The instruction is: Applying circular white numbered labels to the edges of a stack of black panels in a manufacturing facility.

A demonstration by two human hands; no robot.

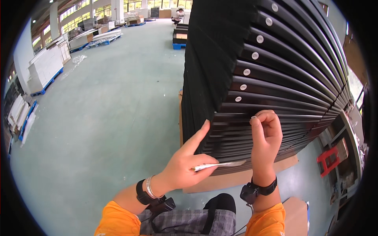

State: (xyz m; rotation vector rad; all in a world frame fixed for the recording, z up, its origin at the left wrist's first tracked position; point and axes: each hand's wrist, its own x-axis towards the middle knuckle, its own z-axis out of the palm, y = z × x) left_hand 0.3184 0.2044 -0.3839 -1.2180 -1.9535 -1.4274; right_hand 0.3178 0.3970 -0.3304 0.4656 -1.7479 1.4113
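Note:
A tall stack of black, long-edged panels (299,74) rises in front of me on the right. Small round white stickers (247,72) sit one above another near the left ends of several upper panels. My right hand (267,135) is closed in a pinch on a small round white sticker (253,117), close to the edge of a panel without one. My left hand (185,167) grips a thin white sticker sheet (230,164), seen nearly edge-on, between thumb and curled fingers. Its index finger stretches up to the stack's left corner.
Brown cardboard (236,179) lies under the stack. Left, white boards (45,69) rest on blue pallets along the wall. Another black stack (180,34) stands farther back, with a person (178,15) crouching behind it. On the right are a red stool (328,161) and a shelf frame (352,139).

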